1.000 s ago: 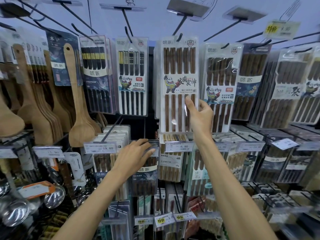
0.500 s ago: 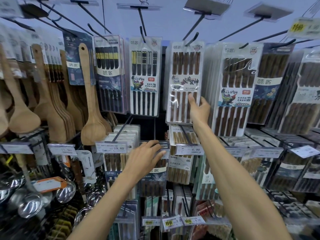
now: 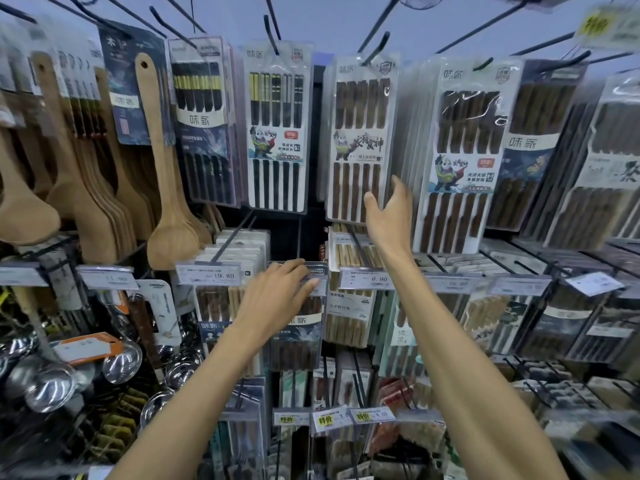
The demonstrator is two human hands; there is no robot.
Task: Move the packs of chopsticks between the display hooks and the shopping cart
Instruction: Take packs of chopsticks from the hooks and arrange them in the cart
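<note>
Chopstick packs (image 3: 360, 140) on display hooks (image 3: 375, 48)

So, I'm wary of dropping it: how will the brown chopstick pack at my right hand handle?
The brown chopstick pack probably stays fairly stiff, its chopsticks running full length. Its glossy plastic front may be slippery. Hanging from one hook only, it would likely swing when pushed near the right hand.

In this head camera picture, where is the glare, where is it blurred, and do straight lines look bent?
Head view: white glare streaks on the plastic of the dark chopstick pack right of the right hand; the lower right corner and the yellow price sign at top right are blurred; the hooks fan outward toward the edges, a wide-angle effect; the panda pack in the middle is sharp.
</note>
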